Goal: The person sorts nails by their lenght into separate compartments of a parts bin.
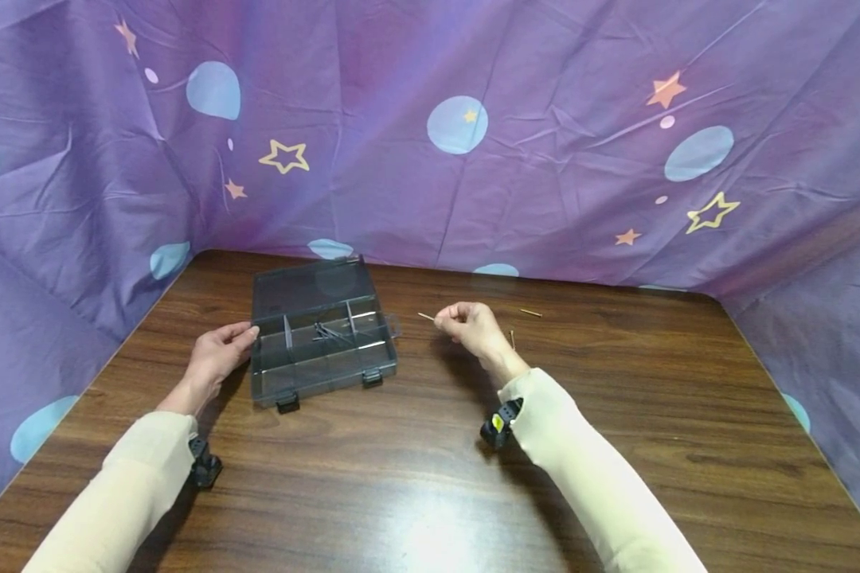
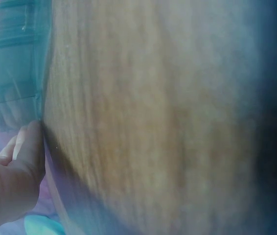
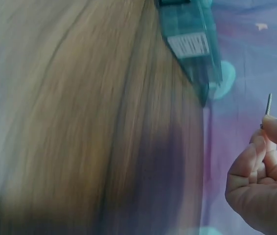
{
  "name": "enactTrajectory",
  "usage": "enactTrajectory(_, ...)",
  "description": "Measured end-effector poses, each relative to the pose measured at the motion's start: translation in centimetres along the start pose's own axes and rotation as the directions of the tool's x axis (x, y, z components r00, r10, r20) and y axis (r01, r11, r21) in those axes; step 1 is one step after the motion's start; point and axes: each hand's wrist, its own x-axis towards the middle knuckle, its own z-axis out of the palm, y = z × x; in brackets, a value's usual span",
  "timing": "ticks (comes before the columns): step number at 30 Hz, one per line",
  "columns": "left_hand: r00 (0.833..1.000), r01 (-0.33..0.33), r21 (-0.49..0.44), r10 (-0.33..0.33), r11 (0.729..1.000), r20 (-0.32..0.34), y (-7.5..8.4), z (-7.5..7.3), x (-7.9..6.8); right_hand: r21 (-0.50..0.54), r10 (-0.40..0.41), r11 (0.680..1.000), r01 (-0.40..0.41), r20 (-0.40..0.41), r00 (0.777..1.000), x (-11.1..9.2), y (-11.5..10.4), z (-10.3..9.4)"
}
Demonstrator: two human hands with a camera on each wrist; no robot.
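A dark see-through compartment box (image 1: 322, 378) lies with its lid (image 1: 311, 288) folded back. My left hand (image 1: 218, 354) holds its left edge, thumb at the rim; in the left wrist view the fingertips (image 2: 32, 128) meet the side wall. My right hand (image 1: 473, 330) pinches a thin silvery screw (image 3: 269, 104) between thumb and fingers, in the air just right of the box. The screw's threaded end sticks out; its other end is hidden by the fingers. Several dark screws (image 1: 333, 334) lie in the middle compartment, between two dividers.
Two brass-coloured screws lie on the wooden table (image 1: 416, 446), one screw (image 1: 531, 313) beyond my right hand and another screw (image 1: 513, 340) beside the wrist. A purple patterned cloth (image 1: 401, 199) hangs round the table's back and sides. Two black latches (image 1: 373, 378) face me on the box front.
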Motion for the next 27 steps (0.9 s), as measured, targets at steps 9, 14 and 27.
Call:
enactTrajectory(9,1.0,0.0,0.004,0.0,1.0,-0.004,0.0,-0.1,-0.1,0.049,-0.007,0.999,0.008,-0.034,0.999,1.4,-0.7,4.6)
enactTrajectory(14,1.0,-0.001,-0.01,0.001,1.0,0.009,0.0,0.0,0.0,-0.005,-0.022,1.0,0.022,-0.056,0.998,1.8,-1.0,6.5)
enactTrajectory(27,1.0,-0.003,0.003,0.003,1.0,0.006,0.1,0.0,-0.1,-0.175,-0.027,0.985,0.003,-0.138,0.99,2.3,-1.5,8.5)
